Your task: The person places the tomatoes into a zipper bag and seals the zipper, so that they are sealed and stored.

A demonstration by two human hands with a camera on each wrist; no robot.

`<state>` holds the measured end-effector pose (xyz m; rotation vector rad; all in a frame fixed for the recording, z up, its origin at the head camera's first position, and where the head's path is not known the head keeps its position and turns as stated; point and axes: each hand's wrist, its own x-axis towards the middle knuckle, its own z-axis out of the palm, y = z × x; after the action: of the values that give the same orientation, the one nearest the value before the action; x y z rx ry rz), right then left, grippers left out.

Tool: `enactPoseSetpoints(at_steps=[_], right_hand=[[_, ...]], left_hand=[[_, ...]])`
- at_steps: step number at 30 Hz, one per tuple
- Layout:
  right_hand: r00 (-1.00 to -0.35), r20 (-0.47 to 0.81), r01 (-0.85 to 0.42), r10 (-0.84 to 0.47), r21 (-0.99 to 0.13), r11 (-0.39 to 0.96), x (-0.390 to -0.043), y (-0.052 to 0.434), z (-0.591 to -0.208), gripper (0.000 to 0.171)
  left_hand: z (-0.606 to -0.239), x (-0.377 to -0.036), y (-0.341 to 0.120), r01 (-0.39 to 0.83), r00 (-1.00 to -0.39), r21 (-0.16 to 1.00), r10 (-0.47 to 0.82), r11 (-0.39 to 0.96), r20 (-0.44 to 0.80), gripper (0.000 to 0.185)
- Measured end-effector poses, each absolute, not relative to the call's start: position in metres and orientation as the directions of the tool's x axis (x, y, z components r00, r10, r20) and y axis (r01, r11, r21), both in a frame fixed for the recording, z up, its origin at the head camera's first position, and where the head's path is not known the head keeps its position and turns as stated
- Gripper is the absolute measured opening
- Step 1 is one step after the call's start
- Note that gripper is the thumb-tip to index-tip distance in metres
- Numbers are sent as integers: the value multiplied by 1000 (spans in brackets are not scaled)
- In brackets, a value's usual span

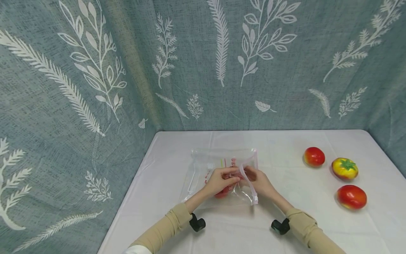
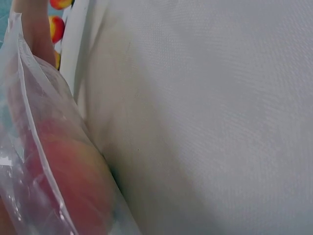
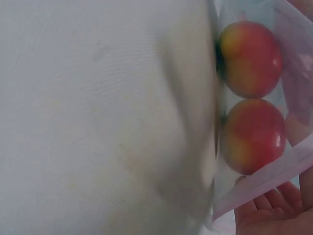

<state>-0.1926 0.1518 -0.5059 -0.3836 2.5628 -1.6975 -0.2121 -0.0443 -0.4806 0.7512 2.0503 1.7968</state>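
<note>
Both hands meet at the middle of the table (image 1: 177, 148), the left hand (image 1: 219, 180) and right hand (image 1: 258, 180) each pinching the pink zip edge of the clear bag (image 1: 203, 165), seemingly to keep two red tomatoes (image 3: 249, 58) inside

Head view high; wrist views against bag (image 1: 222, 173).

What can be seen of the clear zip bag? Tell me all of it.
The clear zip bag is thin see-through plastic with a pinkish-white zipper strip along its right edge and some print. It lies flat on the white tablecloth. The right wrist view shows two red-yellow fruits inside. The left hand and right hand both grip it near the zipper.
</note>
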Motion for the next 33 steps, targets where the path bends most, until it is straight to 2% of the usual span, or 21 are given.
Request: enactPoseSetpoints(at_steps=[7,15,33], right_hand=[[-970,73,-142,-231,-944,299,-190,159,-502,63],[-964,125,-190,-236,-942,278,-186,171,-497,57],[-990,65,-103,-125,-940,327,-182,202,-484,68]], left_hand=[[-480,-213,-44,164,-819,982,568,92,83,38],[-480,-214,-43,149,-830,982,554,113,62,37],[-480,-214,-43,121,-834,988,550,99,47,38]])
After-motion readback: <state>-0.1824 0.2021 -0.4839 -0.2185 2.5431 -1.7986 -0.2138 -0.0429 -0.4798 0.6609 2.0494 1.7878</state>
